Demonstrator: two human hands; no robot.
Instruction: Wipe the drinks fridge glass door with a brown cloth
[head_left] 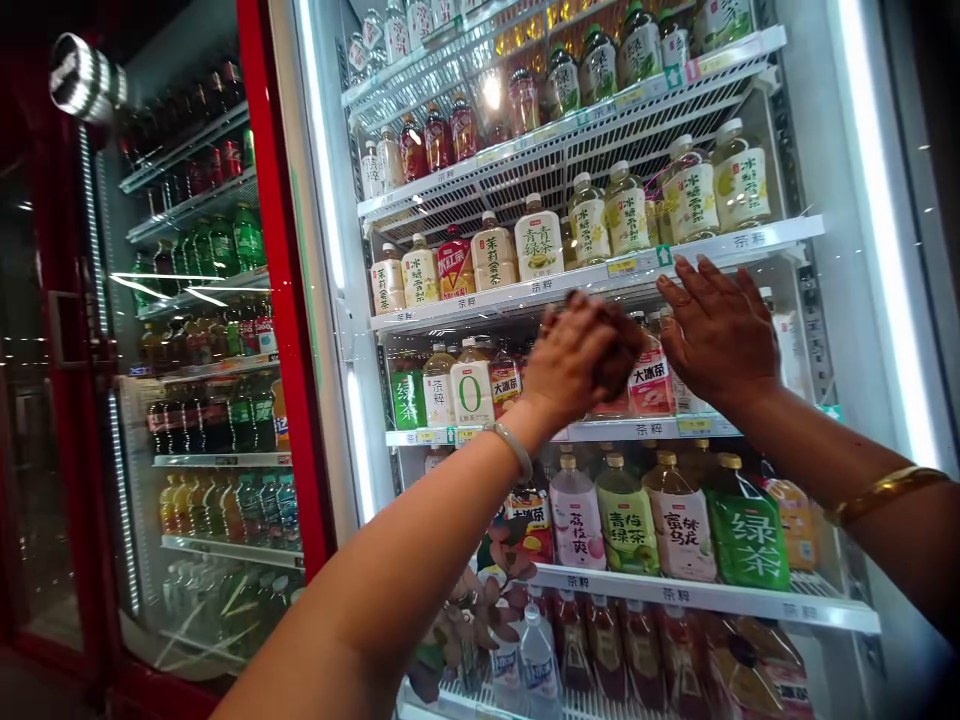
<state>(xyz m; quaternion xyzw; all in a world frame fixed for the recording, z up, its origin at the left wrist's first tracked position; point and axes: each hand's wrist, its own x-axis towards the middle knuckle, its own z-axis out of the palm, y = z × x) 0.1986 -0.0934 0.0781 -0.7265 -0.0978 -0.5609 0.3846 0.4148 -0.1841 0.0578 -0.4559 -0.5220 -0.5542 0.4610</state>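
My left hand [568, 362] reaches up to the glass front [492, 92] of a drinks cooler, at the height of the middle shelves. Its fingers are bent over a dark brown, blurred patch [621, 350]; whether this is a cloth or a reflection is unclear. To the right, my right hand [720, 335] is raised against the glass with fingers stretched out and spread, holding nothing. Behind the hands stand bottled teas, among them a bottle with a red and white label [649, 380]. A pale bangle [514, 450] circles the left wrist, and a gold bangle [885, 492] the right.
Shelves of bottles fill the cooler, including a large green tea bottle [750, 525] low on the right. A red frame [281, 300] separates it from a second cooler on the left. A silver cylindrical object [79, 78] hangs at upper left.
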